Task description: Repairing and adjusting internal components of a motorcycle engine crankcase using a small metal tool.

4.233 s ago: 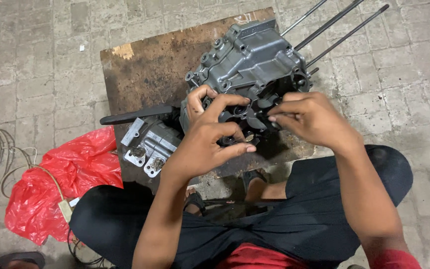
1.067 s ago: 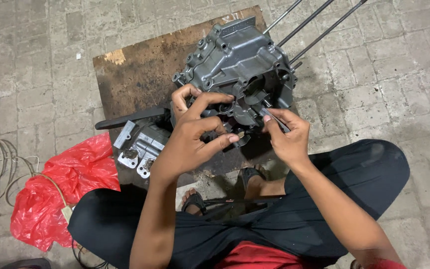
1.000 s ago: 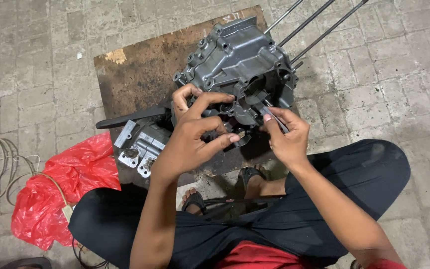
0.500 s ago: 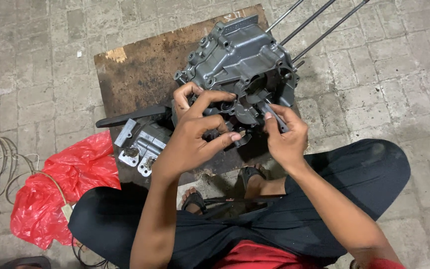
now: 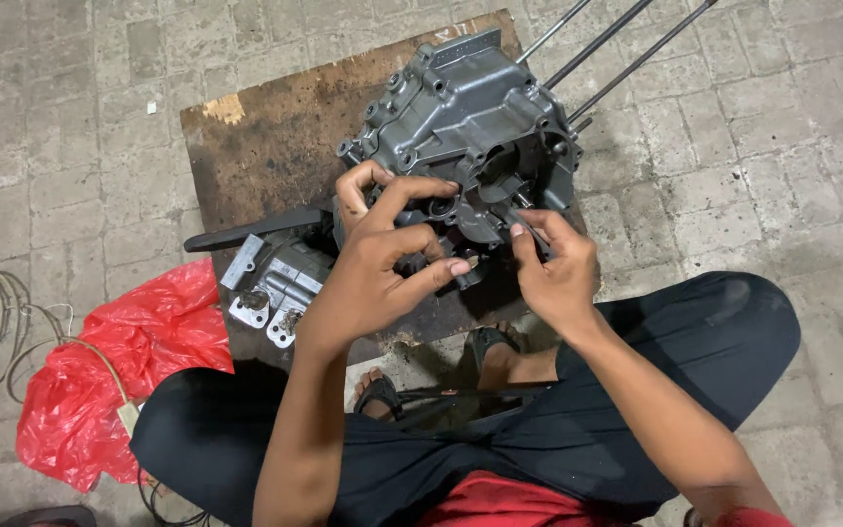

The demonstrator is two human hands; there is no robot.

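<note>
The left hand (image 5: 382, 263) lay spread over the near face of the grey cast-metal engine case (image 5: 470, 146), fingers curled against it as if to steady it, thumb and forefinger closing on a small dark part. The right hand (image 5: 553, 273) pinched a thin dark metal tool (image 5: 531, 226), its tip aimed into the case's round opening. The case sat on a rusty brown metal plate (image 5: 265, 146) on the paved floor, long steel studs (image 5: 626, 44) jutting away. Beside it lay a silvery bracket-like metal part (image 5: 275, 288); further left, a crumpled red plastic bag (image 5: 119, 381).
</note>
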